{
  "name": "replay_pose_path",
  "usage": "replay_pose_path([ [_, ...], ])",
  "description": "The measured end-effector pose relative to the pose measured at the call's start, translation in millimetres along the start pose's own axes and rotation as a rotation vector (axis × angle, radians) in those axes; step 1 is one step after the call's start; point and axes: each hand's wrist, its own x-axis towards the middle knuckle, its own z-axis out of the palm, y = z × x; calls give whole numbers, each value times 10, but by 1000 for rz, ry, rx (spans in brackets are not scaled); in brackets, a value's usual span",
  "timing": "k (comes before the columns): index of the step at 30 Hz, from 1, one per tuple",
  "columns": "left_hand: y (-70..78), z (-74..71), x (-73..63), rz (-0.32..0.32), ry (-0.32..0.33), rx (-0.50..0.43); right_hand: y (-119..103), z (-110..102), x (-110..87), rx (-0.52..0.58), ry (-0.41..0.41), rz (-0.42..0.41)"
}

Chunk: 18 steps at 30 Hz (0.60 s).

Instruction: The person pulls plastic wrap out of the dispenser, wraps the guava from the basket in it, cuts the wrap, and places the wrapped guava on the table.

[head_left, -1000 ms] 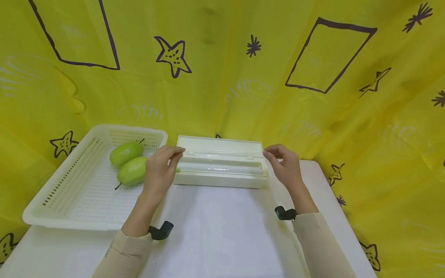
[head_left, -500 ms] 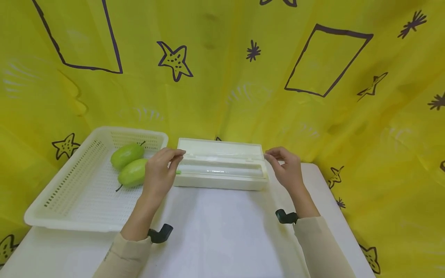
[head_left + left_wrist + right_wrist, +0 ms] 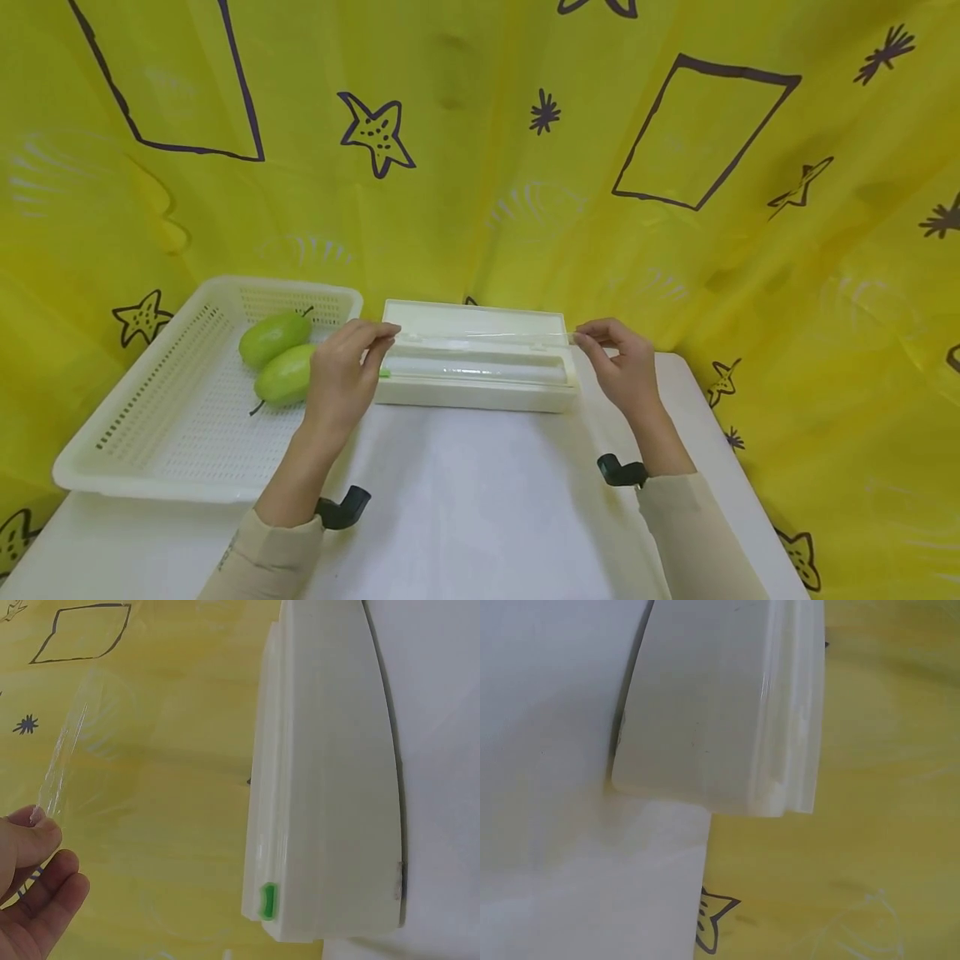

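Observation:
A clear strip of cling film (image 3: 487,336) stretches between both hands, above the white cling film dispenser (image 3: 472,398). My left hand (image 3: 343,367) pinches its left end between thumb and fingers. In the left wrist view the film (image 3: 67,750) runs up from the left hand's fingertips (image 3: 45,832). My right hand (image 3: 618,362) pinches the right end; it is out of sight in the right wrist view, which shows the dispenser (image 3: 697,712). The dispenser's lid (image 3: 472,317) stands raised at the back, and a film roll (image 3: 480,368) lies inside. A green tab (image 3: 268,901) sits at its left end.
A white perforated basket (image 3: 180,492) stands on the left of the white table (image 3: 480,508). It holds two green mango-like fruits (image 3: 273,337), one partly behind the left hand. A yellow patterned curtain (image 3: 465,217) hangs close behind the dispenser.
My right hand has shifted slightly right, away from the dispenser's end, and the film strip shows straighter. My left hand has hardly moved. The head view has tilted up a little.

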Motion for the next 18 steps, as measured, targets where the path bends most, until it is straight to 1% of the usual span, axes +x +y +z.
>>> replay_pose_path([
  [5,17,-17,10,0,-5,-4,248,1,-45,5,-10,19],
  [12,43,-15,15,-3,1,-23,236,-25,-45,7,2,-9],
  [15,68,-2,3,-14,5,-80,208,-40,-37,-6,13,-11],
  [18,100,24,-15,-27,-2,-145,135,-52,-18,-17,29,-15],
])
